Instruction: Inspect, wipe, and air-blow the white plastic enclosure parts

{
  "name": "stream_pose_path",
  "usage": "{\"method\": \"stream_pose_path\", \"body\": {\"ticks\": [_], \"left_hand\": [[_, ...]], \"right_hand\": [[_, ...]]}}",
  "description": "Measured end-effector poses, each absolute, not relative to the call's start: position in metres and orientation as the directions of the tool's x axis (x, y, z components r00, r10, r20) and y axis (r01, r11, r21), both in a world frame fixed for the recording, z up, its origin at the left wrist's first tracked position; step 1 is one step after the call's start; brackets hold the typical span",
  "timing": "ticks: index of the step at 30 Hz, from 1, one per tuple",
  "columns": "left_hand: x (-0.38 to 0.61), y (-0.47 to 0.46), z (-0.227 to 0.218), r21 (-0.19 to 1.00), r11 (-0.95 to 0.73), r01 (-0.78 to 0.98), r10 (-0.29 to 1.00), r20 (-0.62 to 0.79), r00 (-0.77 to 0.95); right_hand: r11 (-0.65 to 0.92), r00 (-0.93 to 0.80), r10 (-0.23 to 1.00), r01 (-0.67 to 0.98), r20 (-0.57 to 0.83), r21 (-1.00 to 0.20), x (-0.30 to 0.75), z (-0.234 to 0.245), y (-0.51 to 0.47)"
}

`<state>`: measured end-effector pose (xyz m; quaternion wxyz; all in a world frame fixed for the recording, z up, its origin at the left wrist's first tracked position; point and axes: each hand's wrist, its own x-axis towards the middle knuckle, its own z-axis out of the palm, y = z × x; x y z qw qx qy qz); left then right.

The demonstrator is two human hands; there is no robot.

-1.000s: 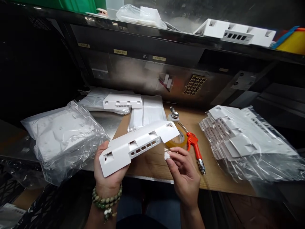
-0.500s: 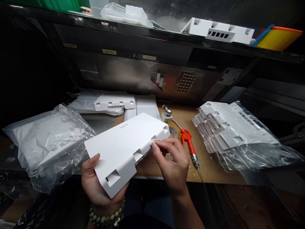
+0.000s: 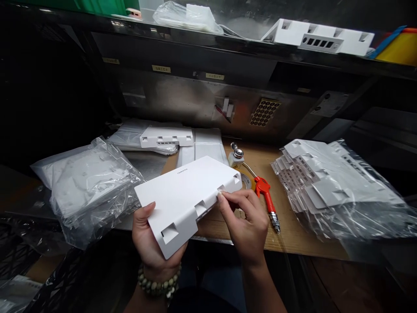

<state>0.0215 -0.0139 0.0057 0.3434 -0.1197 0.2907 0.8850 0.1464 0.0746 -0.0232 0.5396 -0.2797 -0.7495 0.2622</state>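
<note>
A white plastic housing cover [image 3: 189,187] with HUAWEI lettering and square notches along one edge is held tilted above the bench. My left hand [image 3: 151,243] grips its near left corner, thumb on top and fingers underneath. Thumb and forefinger of my right hand [image 3: 249,224] are pinched together at a notch on the cover's right edge; whatever small thing may be between them is hidden. Just beyond that hand lies a red air blow gun [image 3: 266,193], beside a roll of tape [image 3: 247,181] and a small dispenser bottle with a metal top [image 3: 236,157].
Bagged white covers lie to the left [image 3: 87,178] and a bagged stack [image 3: 329,182] to the right. Another cover [image 3: 166,135] rests on plastic bags at the back. Overhead, a shelf edge [image 3: 202,38] carries a cover [image 3: 322,37], a green bin [image 3: 74,6] and a yellow container [image 3: 399,48].
The view has shifted, so the bench appears farther right. Both hands keep their hold on the cover, with the right pinch still at the same notch.
</note>
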Motion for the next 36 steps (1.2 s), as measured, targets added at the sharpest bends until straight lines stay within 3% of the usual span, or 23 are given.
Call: {"method": "stream_pose_path", "body": {"ticks": [8, 12, 24, 36], "left_hand": [[0.017, -0.006, 0.003, 0.322, -0.554, -0.768, 0.596, -0.49, -0.636], [0.017, -0.002, 0.002, 0.275, -0.55, -0.788, 0.621, -0.496, -0.607], [0.026, 0.002, -0.003, 0.353, -0.643, -0.68, 0.561, -0.387, -0.731], [0.029, 0.002, -0.006, 0.364, -0.645, -0.672, 0.563, -0.368, -0.74]], "right_hand": [[0.671, -0.192, 0.737, 0.099, 0.648, -0.734, 0.15, -0.02, 0.072], [0.626, -0.334, 0.741, 0.029, 0.583, -0.779, 0.146, -0.019, 0.055], [0.632, -0.423, 0.703, 0.004, 0.571, -0.775, 0.131, -0.022, 0.042], [0.644, -0.427, 0.697, 0.019, 0.576, -0.765, 0.13, -0.022, 0.042]]}}
